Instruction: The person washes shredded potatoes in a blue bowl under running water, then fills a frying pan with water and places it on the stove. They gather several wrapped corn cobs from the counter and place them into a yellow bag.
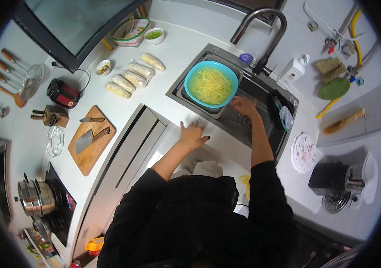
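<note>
A turquoise plastic bowl (190, 96) of thin pale-yellow strips, probably shredded potato, in liquid (211, 86) stands over the left side of a dark sink (260, 130). My right hand (244, 106) is over the sink, close beside the bowl's lower right rim; its fingers are curled and partly hidden, so whether they hold anything is unclear. With fingers spread and nothing in it, my left hand (192, 134) is at the counter's front edge, below and left of the bowl. The curved pull-down faucet (277, 37) rises behind the sink.
Several corn cobs (135, 77), some wrapped, lie left of the sink. Further left, a cleaver (84, 141) and a small knife (91, 119) rest on a wooden cutting board (86, 164). A black strainer basket (275, 104) sits at the sink's right, near a soap bottle (291, 71).
</note>
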{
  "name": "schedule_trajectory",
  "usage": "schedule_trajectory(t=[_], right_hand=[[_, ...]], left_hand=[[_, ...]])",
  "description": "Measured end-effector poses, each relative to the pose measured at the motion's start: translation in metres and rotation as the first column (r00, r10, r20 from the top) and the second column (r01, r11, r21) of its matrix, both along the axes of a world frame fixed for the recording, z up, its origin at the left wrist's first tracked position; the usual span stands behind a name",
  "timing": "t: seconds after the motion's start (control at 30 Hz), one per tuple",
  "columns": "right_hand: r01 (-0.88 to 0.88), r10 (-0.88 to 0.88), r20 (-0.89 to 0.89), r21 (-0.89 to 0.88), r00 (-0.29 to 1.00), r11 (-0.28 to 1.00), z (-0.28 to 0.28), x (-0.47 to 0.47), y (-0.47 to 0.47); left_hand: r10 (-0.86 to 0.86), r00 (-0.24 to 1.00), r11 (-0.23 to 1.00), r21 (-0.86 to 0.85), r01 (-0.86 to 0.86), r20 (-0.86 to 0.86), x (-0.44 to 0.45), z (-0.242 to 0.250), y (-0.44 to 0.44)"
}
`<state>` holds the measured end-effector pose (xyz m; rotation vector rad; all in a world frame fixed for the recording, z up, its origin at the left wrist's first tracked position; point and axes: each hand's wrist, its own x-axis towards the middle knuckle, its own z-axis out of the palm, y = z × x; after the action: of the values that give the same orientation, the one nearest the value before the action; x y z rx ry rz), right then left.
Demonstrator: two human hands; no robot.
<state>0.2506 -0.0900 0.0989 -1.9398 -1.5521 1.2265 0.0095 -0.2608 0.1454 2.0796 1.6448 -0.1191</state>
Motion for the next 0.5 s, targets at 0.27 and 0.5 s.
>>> schedule_trajectory(t=[0.27, 0.5], right_hand=[[-0.326, 0.307, -0.457, 0.038, 0.835, 0.945, 0.072, -0.018, -0.019], [-0.037, 0.128, 0.451, -0.206, 0.883, 0.978, 0.047, -0.049, -0.033]], left_hand=[[0.284, 0.945, 0.954, -0.144, -0.262, 0.161, -0.015, -0.004, -0.022], [-0.157, 0.944, 0.631, 0.765, -0.130, 0.289, 0.036, 0.050, -0.013]])
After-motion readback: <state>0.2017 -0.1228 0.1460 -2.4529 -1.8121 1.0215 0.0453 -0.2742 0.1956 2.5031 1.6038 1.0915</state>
